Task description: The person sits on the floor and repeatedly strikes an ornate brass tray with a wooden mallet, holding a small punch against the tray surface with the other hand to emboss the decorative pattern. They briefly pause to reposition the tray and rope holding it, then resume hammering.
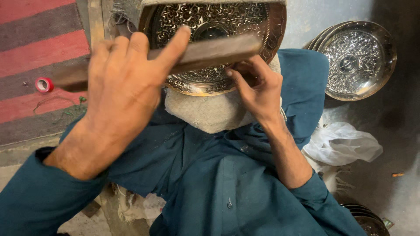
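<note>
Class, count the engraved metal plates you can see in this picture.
2 clearly: one plate on the lap pad under the hands, one stack-top plate at upper right. More seem stacked beneath it.

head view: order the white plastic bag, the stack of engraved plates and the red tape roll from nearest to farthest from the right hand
From the right hand:
1. White plastic bag, on the floor just right of that forearm.
2. Stack of engraved plates, farther right, by the wall.
3. Red tape roll, far left on the striped rug.

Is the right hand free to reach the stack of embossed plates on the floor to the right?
Probably not at once: the right hand is pressed against the engraved plate on the pad. The stack of plates lies apart, with nothing between them.
</note>
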`<action>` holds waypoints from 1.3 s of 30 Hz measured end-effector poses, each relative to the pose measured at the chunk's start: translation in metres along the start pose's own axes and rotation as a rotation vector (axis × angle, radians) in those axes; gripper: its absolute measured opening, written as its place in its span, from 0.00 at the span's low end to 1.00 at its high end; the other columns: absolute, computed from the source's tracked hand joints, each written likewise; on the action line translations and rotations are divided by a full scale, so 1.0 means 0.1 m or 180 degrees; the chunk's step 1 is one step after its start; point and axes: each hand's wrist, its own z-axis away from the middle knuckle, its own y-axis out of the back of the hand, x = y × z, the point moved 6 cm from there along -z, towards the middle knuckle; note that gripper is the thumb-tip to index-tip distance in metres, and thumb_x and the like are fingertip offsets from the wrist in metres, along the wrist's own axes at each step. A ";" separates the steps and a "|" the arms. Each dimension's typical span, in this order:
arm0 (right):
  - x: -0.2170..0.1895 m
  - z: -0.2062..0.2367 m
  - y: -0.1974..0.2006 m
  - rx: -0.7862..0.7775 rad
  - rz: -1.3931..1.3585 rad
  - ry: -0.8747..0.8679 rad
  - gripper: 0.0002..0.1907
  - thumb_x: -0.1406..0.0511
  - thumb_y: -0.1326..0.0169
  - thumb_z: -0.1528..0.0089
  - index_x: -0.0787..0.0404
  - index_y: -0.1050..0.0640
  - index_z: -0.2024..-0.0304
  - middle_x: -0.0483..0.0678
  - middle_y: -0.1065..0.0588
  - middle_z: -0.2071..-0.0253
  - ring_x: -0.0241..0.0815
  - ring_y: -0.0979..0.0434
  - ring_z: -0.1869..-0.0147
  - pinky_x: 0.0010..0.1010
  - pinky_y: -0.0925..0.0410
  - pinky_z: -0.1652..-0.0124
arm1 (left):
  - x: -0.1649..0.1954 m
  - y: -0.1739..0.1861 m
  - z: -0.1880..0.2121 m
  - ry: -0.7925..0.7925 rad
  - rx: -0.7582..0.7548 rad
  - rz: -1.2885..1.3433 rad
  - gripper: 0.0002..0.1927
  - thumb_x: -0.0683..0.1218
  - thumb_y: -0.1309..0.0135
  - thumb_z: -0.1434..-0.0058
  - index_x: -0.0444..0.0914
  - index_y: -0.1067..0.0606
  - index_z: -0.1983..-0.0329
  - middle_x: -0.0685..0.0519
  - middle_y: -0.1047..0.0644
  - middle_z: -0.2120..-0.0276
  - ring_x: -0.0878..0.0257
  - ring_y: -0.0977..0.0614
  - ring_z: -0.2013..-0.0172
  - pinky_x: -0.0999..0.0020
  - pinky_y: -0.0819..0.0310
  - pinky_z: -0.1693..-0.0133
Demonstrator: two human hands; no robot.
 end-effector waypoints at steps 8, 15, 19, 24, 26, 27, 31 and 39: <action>0.07 0.00 0.01 0.0093 0.0036 -0.0168 0.19 0.74 0.36 0.35 0.70 0.25 0.43 0.49 0.17 0.57 0.33 0.16 0.53 0.23 0.25 0.54 | -0.03 -0.09 0.07 0.0174 -0.0070 0.0013 0.36 0.37 0.47 0.43 0.46 0.31 0.28 0.47 0.29 0.65 0.49 0.24 0.61 0.54 0.31 0.58; 0.04 -0.01 0.00 0.0010 0.0055 -0.0087 0.17 0.74 0.37 0.34 0.68 0.25 0.43 0.49 0.17 0.57 0.34 0.16 0.52 0.24 0.25 0.53 | -0.05 -0.12 0.06 0.0215 -0.0063 0.0028 0.35 0.37 0.47 0.42 0.46 0.31 0.28 0.48 0.29 0.64 0.50 0.24 0.61 0.53 0.32 0.58; 0.01 -0.02 0.01 -0.0021 0.0134 -0.0057 0.17 0.75 0.37 0.34 0.69 0.24 0.43 0.50 0.17 0.56 0.35 0.16 0.51 0.24 0.24 0.52 | -0.03 -0.09 0.05 0.0127 -0.0007 -0.0206 0.36 0.36 0.47 0.41 0.49 0.31 0.28 0.48 0.29 0.65 0.50 0.24 0.62 0.55 0.31 0.58; 0.01 -0.03 0.00 -0.0084 -0.0030 -0.0069 0.15 0.75 0.39 0.33 0.69 0.24 0.44 0.50 0.18 0.55 0.35 0.16 0.50 0.24 0.24 0.51 | -0.03 -0.08 0.04 0.0077 0.0074 -0.0308 0.36 0.36 0.46 0.41 0.50 0.31 0.28 0.49 0.30 0.65 0.51 0.24 0.62 0.54 0.30 0.55; 0.03 -0.02 0.00 -0.0048 -0.0042 -0.0130 0.17 0.75 0.39 0.34 0.69 0.26 0.43 0.49 0.18 0.55 0.35 0.16 0.50 0.24 0.24 0.51 | -0.05 -0.10 0.04 0.0177 0.0004 -0.0119 0.36 0.37 0.46 0.41 0.48 0.31 0.27 0.48 0.30 0.64 0.51 0.24 0.62 0.54 0.32 0.57; 0.04 -0.02 -0.01 -0.0083 -0.0058 -0.0117 0.16 0.76 0.39 0.33 0.69 0.25 0.44 0.49 0.18 0.55 0.35 0.16 0.50 0.24 0.24 0.51 | -0.06 -0.12 0.04 0.0222 -0.0025 -0.0030 0.36 0.37 0.46 0.40 0.47 0.31 0.26 0.48 0.30 0.64 0.51 0.24 0.62 0.55 0.33 0.58; 0.05 -0.02 -0.01 -0.0070 -0.0067 -0.0053 0.16 0.76 0.40 0.33 0.69 0.26 0.43 0.50 0.18 0.56 0.34 0.16 0.50 0.24 0.25 0.51 | -0.05 -0.10 0.03 0.0139 0.0017 -0.0345 0.36 0.36 0.46 0.42 0.50 0.30 0.29 0.48 0.29 0.65 0.51 0.24 0.63 0.55 0.31 0.58; 0.05 -0.01 -0.02 -0.0014 -0.0083 -0.0160 0.17 0.76 0.40 0.33 0.70 0.26 0.42 0.49 0.18 0.56 0.34 0.18 0.51 0.24 0.26 0.52 | -0.07 -0.06 0.02 0.0207 -0.0023 -0.0288 0.35 0.35 0.46 0.42 0.50 0.30 0.30 0.47 0.29 0.64 0.50 0.24 0.61 0.55 0.31 0.58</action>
